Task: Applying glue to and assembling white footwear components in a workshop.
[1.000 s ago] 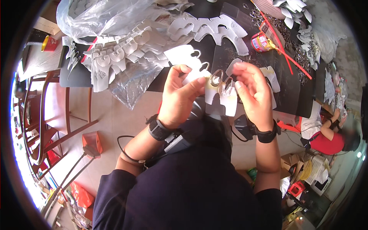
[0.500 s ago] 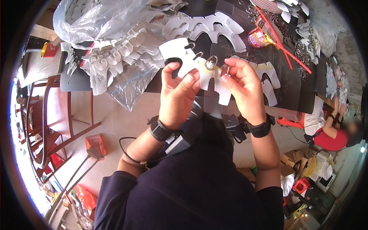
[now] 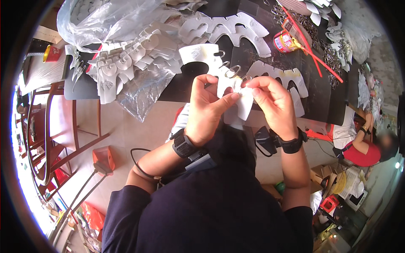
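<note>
A white curved, notched sheet piece [image 3: 198, 53] is held up over the near edge of the table, with several metal rings [image 3: 233, 71] hooked in its notches. My left hand [image 3: 204, 110] is closed on its lower middle, the thumb lying across a tab. At the piece's right end my right hand [image 3: 278, 109] pinches with thumb and fingers, where another ring shows by the fingertips. How far that ring passes through its notch is hidden. Similar white pieces [image 3: 278, 75] lie on the dark tabletop behind my right hand, and larger ones [image 3: 223, 25] farther back.
To the left are a heap of white pieces [image 3: 122, 63] and clear plastic bags [image 3: 97, 25]. Red sticks [image 3: 311, 50], a yellow-and-red tub [image 3: 284, 42] and piled metal rings [image 3: 331, 57] lie right. A wooden chair [image 3: 63, 126] stands left; a person in red [image 3: 365, 152] sits far right.
The held piece has tilted and shifted a little right and down. My left hand has moved right, its thumb now over the tab. The ring in my right fingers now sits closer against the piece.
</note>
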`<state>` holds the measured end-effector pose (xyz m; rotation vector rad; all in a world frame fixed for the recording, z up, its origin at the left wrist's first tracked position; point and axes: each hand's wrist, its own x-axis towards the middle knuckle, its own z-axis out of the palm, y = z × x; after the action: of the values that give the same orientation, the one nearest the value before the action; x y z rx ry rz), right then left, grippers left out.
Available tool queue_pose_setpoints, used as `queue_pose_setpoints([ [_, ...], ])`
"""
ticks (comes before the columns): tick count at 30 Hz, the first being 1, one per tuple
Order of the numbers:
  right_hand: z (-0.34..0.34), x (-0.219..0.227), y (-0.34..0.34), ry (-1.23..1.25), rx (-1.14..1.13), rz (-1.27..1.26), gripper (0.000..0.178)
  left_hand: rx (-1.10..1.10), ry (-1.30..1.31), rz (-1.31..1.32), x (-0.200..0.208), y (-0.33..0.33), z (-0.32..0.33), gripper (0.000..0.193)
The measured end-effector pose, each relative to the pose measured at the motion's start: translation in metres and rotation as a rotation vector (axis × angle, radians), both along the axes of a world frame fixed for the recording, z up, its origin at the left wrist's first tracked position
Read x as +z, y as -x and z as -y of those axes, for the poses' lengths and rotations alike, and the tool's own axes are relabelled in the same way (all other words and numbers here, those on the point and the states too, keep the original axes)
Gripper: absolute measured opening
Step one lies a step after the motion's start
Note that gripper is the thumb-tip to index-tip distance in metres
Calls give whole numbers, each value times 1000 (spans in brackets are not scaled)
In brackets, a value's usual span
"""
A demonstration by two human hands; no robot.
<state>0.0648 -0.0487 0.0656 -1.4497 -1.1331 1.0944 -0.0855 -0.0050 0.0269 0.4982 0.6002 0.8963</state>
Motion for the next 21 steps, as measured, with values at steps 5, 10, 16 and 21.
queue_pose_setpoints([
  [5,3,6,-6,40,45,115,9,-6,-27,-14,-2,0,2,41],
  [10,8,2,0,4,12,110,10,-17,53,11,0,2,8,39],
  [16,14,-1,2,-35,-1,108,12,-73,-29,-2,2,0,15,43],
  [21,13,4,0,-262,56,558,14,-78,10,-7,0,3,15,45],
])
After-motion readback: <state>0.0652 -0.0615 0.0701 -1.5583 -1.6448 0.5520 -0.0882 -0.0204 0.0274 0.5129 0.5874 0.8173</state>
